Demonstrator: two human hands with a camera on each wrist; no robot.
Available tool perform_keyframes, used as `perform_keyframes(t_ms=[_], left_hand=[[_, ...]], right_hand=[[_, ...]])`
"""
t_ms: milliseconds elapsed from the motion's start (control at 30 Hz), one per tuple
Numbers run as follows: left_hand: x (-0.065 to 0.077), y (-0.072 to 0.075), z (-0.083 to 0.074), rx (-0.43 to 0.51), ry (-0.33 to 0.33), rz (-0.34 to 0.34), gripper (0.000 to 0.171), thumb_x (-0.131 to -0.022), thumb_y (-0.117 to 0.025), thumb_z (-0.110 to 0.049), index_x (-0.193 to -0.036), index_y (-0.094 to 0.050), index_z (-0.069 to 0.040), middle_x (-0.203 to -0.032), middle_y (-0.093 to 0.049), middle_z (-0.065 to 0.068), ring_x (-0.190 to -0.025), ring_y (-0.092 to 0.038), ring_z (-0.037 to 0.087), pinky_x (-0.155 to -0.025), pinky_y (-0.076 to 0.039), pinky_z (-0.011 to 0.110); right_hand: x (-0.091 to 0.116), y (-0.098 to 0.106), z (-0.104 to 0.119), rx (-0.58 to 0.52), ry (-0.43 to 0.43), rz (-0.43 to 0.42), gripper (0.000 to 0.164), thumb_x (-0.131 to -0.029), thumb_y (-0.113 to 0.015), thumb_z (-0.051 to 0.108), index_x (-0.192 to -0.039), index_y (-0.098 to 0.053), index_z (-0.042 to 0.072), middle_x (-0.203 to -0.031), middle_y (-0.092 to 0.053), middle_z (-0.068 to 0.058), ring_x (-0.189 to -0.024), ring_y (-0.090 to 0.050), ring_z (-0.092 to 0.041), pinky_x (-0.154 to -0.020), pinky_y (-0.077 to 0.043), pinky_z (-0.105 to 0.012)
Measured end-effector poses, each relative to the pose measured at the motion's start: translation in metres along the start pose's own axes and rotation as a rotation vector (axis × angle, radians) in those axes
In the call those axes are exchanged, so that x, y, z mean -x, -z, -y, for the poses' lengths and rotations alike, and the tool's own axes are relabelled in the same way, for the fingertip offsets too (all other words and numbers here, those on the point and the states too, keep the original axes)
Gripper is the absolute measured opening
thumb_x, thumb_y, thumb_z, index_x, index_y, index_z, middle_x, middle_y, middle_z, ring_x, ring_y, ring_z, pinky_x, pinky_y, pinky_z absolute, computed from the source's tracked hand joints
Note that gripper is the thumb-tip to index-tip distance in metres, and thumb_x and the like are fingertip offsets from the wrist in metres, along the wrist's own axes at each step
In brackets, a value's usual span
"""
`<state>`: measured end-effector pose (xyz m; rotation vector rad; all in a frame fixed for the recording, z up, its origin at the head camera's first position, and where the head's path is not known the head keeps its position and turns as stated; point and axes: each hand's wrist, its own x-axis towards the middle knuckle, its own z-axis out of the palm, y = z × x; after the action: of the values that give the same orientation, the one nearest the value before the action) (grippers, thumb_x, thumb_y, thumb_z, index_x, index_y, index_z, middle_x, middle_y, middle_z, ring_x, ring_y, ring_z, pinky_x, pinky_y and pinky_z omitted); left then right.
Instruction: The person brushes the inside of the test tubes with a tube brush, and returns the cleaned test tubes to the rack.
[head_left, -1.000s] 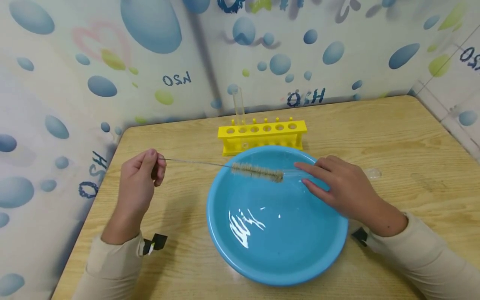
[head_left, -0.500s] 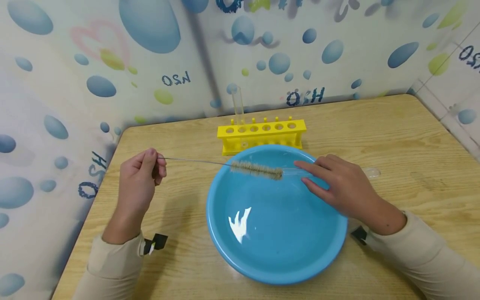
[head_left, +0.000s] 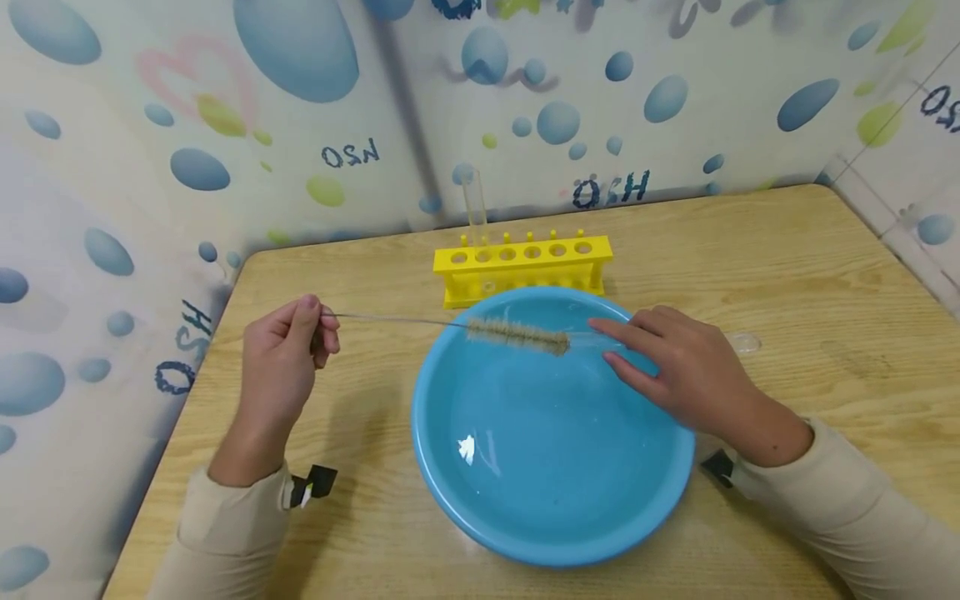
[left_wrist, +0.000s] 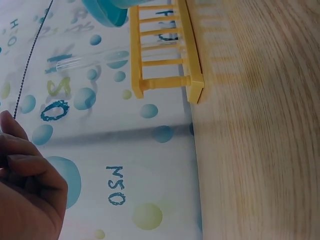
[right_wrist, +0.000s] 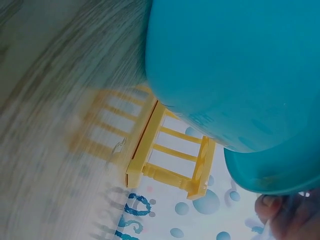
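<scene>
My left hand (head_left: 281, 358) pinches the thin wire handle of a test tube brush (head_left: 517, 335) between thumb and fingers. The brush's tan bristles hang over the far part of a blue basin (head_left: 426, 467), tip pointing right. A clear test tube (head_left: 742, 342) lies nearly level in my right hand (head_left: 686, 371), its rounded end showing beyond the knuckles. Its mouth is right at the brush tip; its middle is hidden by the hand. In the left wrist view the twisted wire rises from the fingertips. Only fingertips of the right hand show in the right wrist view.
Behind the basin stands a yellow test tube rack (head_left: 525, 258), with one clear test tube (head_left: 474, 204) upright in it. Light glints inside the basin. A patterned wall (head_left: 420, 100) borders the wooden table (head_left: 810, 275) at the back.
My left hand and the brush have shifted slightly to the right, toward the tube. The right hand stays nearly in place. The glints in the basin have shrunk and changed shape.
</scene>
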<state>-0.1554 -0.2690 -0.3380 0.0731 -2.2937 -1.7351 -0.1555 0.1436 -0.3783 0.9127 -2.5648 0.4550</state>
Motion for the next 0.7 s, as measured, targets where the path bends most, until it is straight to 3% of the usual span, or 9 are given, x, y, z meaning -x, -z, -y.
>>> perform_keyframes(t_ms=[167, 267, 500, 600, 700], left_hand=[[0.0001, -0.0012, 0.0001, -0.027, -0.003, -0.011, 0.04, -0.105, -0.051, -0.029, -0.08, -0.065, -0.002, -0.06, -0.058, -0.004, -0.053, -0.048, 0.01, -0.05, -0.042, 0.02], [0.0009, -0.0017, -0.0009, -0.053, -0.017, -0.023, 0.04, -0.105, -0.051, -0.029, -0.077, -0.066, -0.004, -0.057, -0.058, -0.004, -0.052, -0.049, 0.01, -0.049, -0.042, 0.02], [0.0042, -0.0041, -0.0033, -0.12, -0.067, -0.029, 0.043, -0.106, -0.048, -0.028, -0.076, -0.063, 0.0, -0.056, -0.055, -0.004, -0.051, -0.048, 0.012, -0.049, -0.043, 0.021], [0.005, -0.0046, -0.0023, -0.126, -0.089, -0.007, 0.045, -0.106, -0.048, -0.027, -0.076, -0.06, 0.005, -0.055, -0.054, -0.004, -0.05, -0.047, 0.012, -0.049, -0.043, 0.021], [0.0053, -0.005, -0.0008, -0.129, -0.108, 0.032, 0.047, -0.107, -0.047, -0.026, -0.075, -0.058, 0.006, -0.054, -0.053, -0.003, -0.049, -0.047, 0.012, -0.048, -0.042, 0.023]], right_hand=[[-0.0006, 0.0006, 0.0007, 0.002, -0.013, 0.011, 0.06, -0.08, -0.083, 0.02, -0.136, -0.063, 0.021, -0.092, -0.066, -0.006, -0.08, -0.06, -0.018, -0.06, -0.052, -0.032], [-0.0001, 0.0009, 0.0003, 0.004, -0.007, 0.011, 0.057, -0.082, -0.082, 0.02, -0.136, -0.063, 0.021, -0.092, -0.066, -0.006, -0.079, -0.059, -0.018, -0.06, -0.051, -0.031], [0.0, 0.0002, -0.0015, 0.001, 0.003, 0.002, 0.052, -0.086, -0.078, 0.023, -0.136, -0.063, 0.021, -0.092, -0.066, -0.007, -0.08, -0.06, -0.019, -0.06, -0.052, -0.032], [0.0002, -0.0001, -0.0015, -0.002, 0.01, -0.007, 0.043, -0.099, -0.061, 0.043, -0.136, -0.063, 0.021, -0.092, -0.066, -0.006, -0.079, -0.059, -0.018, -0.059, -0.051, -0.032], [0.0001, -0.0005, -0.0012, 0.0, 0.019, -0.021, 0.058, -0.103, -0.033, 0.058, -0.135, -0.063, 0.021, -0.091, -0.065, -0.006, -0.078, -0.059, -0.018, -0.058, -0.05, -0.032]])
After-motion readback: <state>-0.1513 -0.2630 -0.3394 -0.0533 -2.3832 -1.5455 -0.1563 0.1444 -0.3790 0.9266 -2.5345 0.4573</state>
